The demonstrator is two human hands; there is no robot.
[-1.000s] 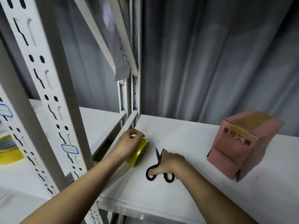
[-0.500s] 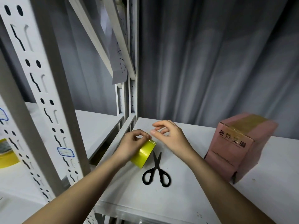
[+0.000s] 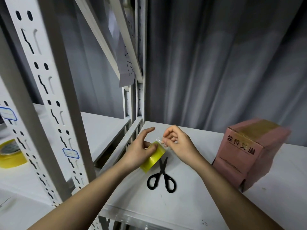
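Note:
A roll of yellow tape (image 3: 153, 157) stands on its edge on the white shelf (image 3: 191, 205). My left hand (image 3: 137, 151) holds the roll from the left, thumb on its rim, with the forefinger stretched out above it. My right hand (image 3: 177, 143) pinches the clear loose end of the tape (image 3: 159, 140) just above the roll. Black scissors (image 3: 162, 175) lie shut on the shelf right below the roll, handles toward me. A pink carton (image 3: 250, 153) sealed with brown tape stands at the right.
A perforated white rack post (image 3: 49, 100) rises at the left, and a second post (image 3: 140, 80) stands behind the hands. Another yellow tape roll (image 3: 10, 154) lies on the neighbouring shelf at far left. A grey curtain (image 3: 224, 63) hangs behind the shelf.
My right hand let go of the scissors, rose to the roll and took the tape's loose end. My left hand stayed on the roll and its forefinger lifted off.

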